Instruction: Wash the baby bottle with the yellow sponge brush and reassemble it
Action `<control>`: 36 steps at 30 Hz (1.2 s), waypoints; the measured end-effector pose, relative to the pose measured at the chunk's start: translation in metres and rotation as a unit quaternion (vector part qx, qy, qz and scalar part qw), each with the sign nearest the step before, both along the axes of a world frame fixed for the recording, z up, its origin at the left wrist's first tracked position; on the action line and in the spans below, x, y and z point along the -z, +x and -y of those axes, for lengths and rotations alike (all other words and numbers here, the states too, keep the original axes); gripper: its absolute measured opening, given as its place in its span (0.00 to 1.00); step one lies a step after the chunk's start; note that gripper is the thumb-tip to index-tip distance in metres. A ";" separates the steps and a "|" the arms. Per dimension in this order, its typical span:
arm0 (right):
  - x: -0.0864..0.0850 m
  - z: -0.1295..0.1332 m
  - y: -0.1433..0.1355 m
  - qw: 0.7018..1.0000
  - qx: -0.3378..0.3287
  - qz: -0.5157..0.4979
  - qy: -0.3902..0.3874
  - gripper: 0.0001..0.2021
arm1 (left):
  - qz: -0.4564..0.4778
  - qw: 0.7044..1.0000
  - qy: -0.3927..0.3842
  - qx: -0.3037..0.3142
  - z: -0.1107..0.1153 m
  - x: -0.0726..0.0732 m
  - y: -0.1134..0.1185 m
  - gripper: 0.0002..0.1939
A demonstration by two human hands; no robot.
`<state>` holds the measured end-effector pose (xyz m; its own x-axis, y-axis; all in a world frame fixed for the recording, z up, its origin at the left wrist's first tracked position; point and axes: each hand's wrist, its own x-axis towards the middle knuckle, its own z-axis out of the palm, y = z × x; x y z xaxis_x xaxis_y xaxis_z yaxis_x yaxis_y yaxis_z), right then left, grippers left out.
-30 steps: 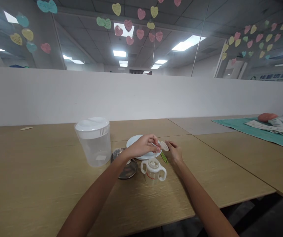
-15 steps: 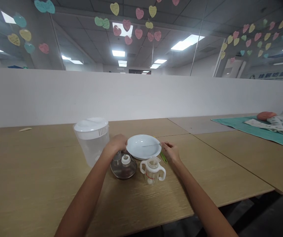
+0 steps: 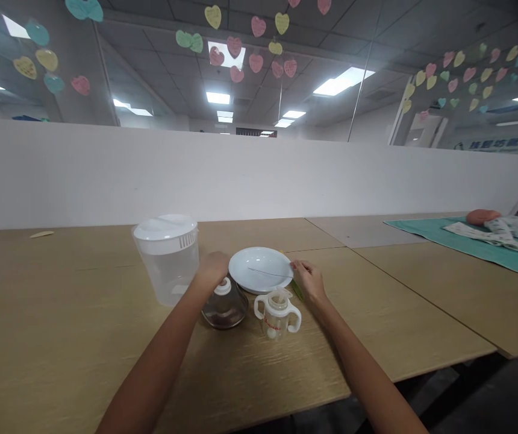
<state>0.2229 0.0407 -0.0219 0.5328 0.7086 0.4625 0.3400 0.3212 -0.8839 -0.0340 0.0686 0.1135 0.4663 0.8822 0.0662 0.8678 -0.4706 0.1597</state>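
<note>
My left hand [image 3: 214,267] is closed over the back of a shiny metal tray [image 3: 225,319]. Its fingertips, mostly hidden, meet a white bottle collar [image 3: 223,286], which appears gripped. To the right, my right hand [image 3: 308,279] pinches one end of a thin straight stick [image 3: 265,273]. That stick reaches leftward across a white bowl [image 3: 261,258], and its tip's shape is too fine to make out. In front of the bowl stands a clear baby bottle [image 3: 276,322] with two white handles. A green-handled utensil [image 3: 297,292] lies partly hidden behind my right hand.
A tall translucent container [image 3: 168,259] with a white lid stands left of my left hand. At the far right, a teal mat [image 3: 426,226] bears cloth and an orange-brown object [image 3: 482,216]. A white wall [image 3: 259,175] rises behind the wooden table [image 3: 82,331].
My left hand has dropped slightly and shifted left, and the white collar has moved up and left with it. The stick in my right hand has tilted, its far end reaching farther left.
</note>
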 end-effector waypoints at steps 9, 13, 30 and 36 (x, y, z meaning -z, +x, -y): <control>-0.013 0.023 -0.009 0.912 0.161 0.339 0.165 0.16 | -0.048 0.981 0.174 0.066 0.055 -0.024 0.041 0.14; -0.014 0.026 -0.014 0.867 0.167 0.418 0.215 0.27 | 0.016 0.973 0.182 0.143 0.056 -0.008 0.063 0.14; -0.012 0.021 0.002 0.824 0.191 0.468 0.255 0.20 | -0.012 0.933 0.211 0.292 0.080 0.005 0.076 0.11; -0.018 0.023 -0.008 0.846 0.203 0.448 0.205 0.18 | 0.025 0.955 0.143 0.259 0.079 -0.013 0.065 0.14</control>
<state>0.2149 0.0179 -0.0041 0.0000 0.2329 0.9725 0.9707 0.2338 -0.0560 0.0313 -0.0100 0.1268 0.8249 0.4776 0.3024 0.5024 -0.8646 -0.0046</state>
